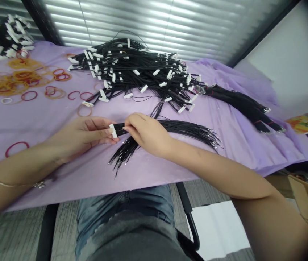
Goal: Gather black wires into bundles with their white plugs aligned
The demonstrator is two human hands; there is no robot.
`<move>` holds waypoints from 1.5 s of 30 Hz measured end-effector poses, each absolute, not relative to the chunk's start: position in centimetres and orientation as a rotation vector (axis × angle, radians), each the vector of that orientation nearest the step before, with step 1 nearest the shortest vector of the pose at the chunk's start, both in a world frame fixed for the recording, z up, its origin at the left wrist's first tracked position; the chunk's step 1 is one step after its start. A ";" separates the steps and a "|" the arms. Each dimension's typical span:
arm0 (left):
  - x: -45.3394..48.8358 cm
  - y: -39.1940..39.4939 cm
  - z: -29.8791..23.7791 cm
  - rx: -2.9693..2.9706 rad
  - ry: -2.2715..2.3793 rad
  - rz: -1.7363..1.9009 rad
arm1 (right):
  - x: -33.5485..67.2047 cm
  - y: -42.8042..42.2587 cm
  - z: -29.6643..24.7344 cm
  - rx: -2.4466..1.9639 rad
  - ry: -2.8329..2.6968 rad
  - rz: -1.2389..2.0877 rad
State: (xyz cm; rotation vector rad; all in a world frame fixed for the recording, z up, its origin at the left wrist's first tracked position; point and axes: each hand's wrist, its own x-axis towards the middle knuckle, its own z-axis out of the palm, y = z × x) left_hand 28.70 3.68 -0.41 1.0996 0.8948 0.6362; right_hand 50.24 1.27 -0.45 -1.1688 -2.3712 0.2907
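My left hand [94, 134] pinches the white connector [113, 131] at the end of a black wire bundle [189, 130]. Just right of the connector, my right hand [145, 132] is closed around the same wires, its thumb and fingertips pressed together. The bundle's loose, metal-tipped ends fan out to the right past my right hand. Beneath that hand, a second group of black wires [125, 152] with metal tips points down toward the table's front edge. My right hand covers where the two groups cross.
A large heap of black wires with white connectors [137, 69] lies at the back. Tied black bundles [235, 101] rest at the right. Yellow and red rubber bands [20, 81] are scattered left on the purple cloth [88, 181]. Another wire pile [7, 36] sits back left.
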 end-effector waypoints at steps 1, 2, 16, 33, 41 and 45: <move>28.8 3.7 -0.4 1.097 0.891 0.645 | 50.3 1.3 -0.5 -1.149 -2.357 0.296; 28.8 3.7 -0.3 1.093 0.885 0.658 | 50.4 1.4 -0.5 -1.126 -2.343 0.302; 28.9 4.0 -0.1 1.008 0.886 0.751 | 52.7 1.7 2.1 -0.589 -2.968 0.463; 28.5 4.3 -0.3 1.052 0.872 0.692 | 51.5 1.3 -0.2 -0.824 -2.371 0.252; 28.2 4.3 -0.9 1.120 0.848 0.684 | 51.1 1.8 -0.6 -0.870 -2.260 0.224; 28.2 4.4 -1.0 1.127 0.836 0.680 | 50.9 1.6 -0.4 -0.991 -2.315 0.204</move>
